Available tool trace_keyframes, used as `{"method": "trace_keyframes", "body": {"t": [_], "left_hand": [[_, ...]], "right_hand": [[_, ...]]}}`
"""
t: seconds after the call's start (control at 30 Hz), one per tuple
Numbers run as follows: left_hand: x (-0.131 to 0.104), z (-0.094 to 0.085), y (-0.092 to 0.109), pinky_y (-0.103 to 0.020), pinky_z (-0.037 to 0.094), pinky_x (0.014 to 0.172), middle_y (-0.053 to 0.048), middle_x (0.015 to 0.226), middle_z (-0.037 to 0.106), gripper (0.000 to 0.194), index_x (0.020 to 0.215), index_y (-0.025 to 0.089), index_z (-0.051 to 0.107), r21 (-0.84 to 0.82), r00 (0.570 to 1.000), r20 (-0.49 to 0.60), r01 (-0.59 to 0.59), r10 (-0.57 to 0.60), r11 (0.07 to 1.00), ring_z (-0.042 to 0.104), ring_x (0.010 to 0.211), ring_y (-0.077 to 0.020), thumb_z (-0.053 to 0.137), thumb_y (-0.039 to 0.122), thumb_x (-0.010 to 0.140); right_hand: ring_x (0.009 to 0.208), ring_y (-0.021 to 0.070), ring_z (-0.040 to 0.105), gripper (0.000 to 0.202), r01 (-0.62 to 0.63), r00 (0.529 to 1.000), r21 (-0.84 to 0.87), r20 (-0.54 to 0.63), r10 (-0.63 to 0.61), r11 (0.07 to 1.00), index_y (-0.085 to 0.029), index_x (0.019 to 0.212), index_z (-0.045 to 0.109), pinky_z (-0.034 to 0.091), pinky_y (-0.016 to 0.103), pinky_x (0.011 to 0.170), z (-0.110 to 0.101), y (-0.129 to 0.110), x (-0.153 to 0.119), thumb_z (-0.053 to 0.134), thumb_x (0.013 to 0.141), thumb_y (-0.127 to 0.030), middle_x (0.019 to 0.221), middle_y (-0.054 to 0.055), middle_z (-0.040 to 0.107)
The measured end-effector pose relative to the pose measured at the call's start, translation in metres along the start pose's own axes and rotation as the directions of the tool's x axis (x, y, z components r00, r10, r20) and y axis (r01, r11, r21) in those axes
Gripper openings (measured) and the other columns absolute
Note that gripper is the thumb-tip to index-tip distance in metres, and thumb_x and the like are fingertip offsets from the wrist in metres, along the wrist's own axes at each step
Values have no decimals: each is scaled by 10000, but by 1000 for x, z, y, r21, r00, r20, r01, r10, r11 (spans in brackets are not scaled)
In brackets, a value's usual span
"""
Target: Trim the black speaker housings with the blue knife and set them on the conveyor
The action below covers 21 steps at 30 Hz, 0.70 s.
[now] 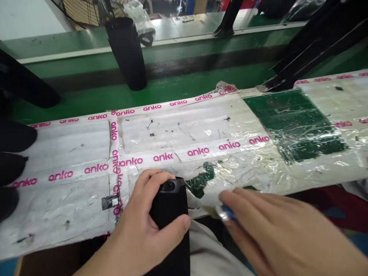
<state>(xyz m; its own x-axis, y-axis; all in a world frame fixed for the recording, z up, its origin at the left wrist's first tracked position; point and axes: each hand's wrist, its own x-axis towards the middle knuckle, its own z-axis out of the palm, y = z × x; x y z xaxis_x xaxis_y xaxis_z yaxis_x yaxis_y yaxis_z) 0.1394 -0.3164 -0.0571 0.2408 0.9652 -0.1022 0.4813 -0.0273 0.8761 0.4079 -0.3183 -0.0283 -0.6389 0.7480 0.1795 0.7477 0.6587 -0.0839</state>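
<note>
My left hand (146, 226) is wrapped round a black fabric-covered cylinder, which looks like a portable speaker (171, 230). Its end with a dark recessed fitting faces up, just below the fingers, and its lower part runs out of the picture. To the right, my right hand (258, 226) is closed on a small brush (225, 212) with a blue handle, a shiny metal collar and pale bristles blurred by motion. The bristle end points toward the speaker but is apart from it. My lap in light trousers (212, 249) shows beneath.
A worn bench (186, 126) covered in plastic and pink-lettered "anko" tape spans the view. Behind it, another black cylinder (129, 57) stands on a green surface (178, 80). More dark cylinders (14, 134) line the left edge. A black slanting support (313, 46) rises at right.
</note>
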Motion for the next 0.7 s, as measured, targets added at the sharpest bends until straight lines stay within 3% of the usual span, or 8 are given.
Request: {"method": "trace_keyframes", "body": {"t": [0.1,0.23,0.37,0.57,0.7], "left_hand": [[7,-3,4,-427,550,1069,-15,1319,616,505,1243,381,668,-32,997,65,47,-45,998,666,1222,-283,901,290,804],[11,-4,7,-430,559,1070,11,1289,631,552,1214,410,709,-78,991,98,94,-86,993,675,1234,-282,907,221,735],[10,-1,5,-438,575,1059,9,1274,627,572,1189,410,715,-87,994,82,74,-67,993,680,1232,-284,886,178,695],[12,2,6,-438,575,1105,-12,1400,622,587,1199,379,703,-78,997,70,20,-14,997,624,1390,-314,851,148,680],[20,3,13,-395,606,1025,-17,1241,689,519,1109,304,693,-67,998,64,-11,15,998,712,1198,-262,785,91,644]], "right_hand": [[596,191,590,224,20,999,9,-45,-19,1000,-202,1127,520,373,353,560,19,-17,18,413,983,-67,781,-16,614],[573,189,523,199,0,996,8,-86,1,1000,-224,1060,501,328,353,558,33,-21,27,457,929,-81,734,-35,549],[567,192,515,215,-6,998,30,-63,8,1000,-242,1043,476,322,353,566,36,-19,27,489,889,-92,733,-40,545],[524,196,538,338,-55,997,0,-46,55,998,-273,997,408,310,365,535,35,-22,30,485,735,-74,701,-44,544],[497,200,564,395,-92,995,10,-32,93,996,-280,1000,391,311,360,505,38,-25,33,488,671,-86,687,-43,553]]}}
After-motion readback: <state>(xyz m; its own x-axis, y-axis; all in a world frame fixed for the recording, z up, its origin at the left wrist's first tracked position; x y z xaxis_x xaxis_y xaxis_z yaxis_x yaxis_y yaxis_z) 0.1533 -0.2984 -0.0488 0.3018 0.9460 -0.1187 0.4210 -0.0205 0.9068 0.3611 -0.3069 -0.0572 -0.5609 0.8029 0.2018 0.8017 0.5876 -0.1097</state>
